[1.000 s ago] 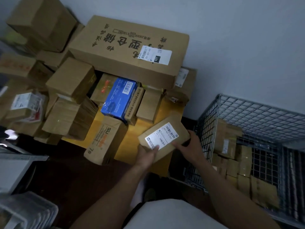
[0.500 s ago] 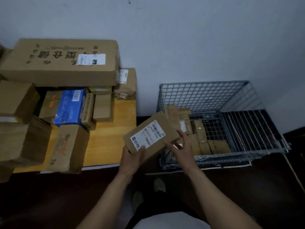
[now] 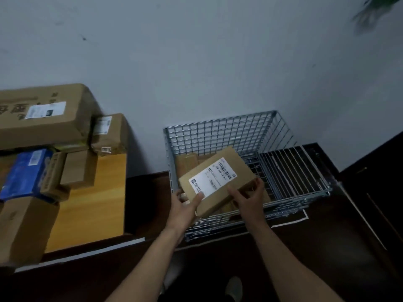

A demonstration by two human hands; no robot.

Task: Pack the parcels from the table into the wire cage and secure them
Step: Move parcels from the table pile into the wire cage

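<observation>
I hold a flat brown parcel (image 3: 220, 171) with a white shipping label over the near left part of the wire cage (image 3: 220, 131). My left hand (image 3: 185, 205) grips its near left corner, thumb on the label. My right hand (image 3: 248, 197) grips its near right edge. Below the parcel, several brown parcels (image 3: 185, 164) lie inside the cage, mostly hidden by it. More parcels are stacked on the wooden table (image 3: 93, 205) at the left, among them a large carton (image 3: 43, 116) and a blue box (image 3: 26, 173).
The cage stands on a dark floor against a pale wall (image 3: 196, 62), with a folded-down wire panel (image 3: 290, 166) at its right side. A dark gap (image 3: 146, 199) separates table and cage. My shoe (image 3: 234, 287) shows below.
Both hands have carried the labelled parcel rightward from over the table's corner to above the cage. The view has swung right, so the table stack sits further left.
</observation>
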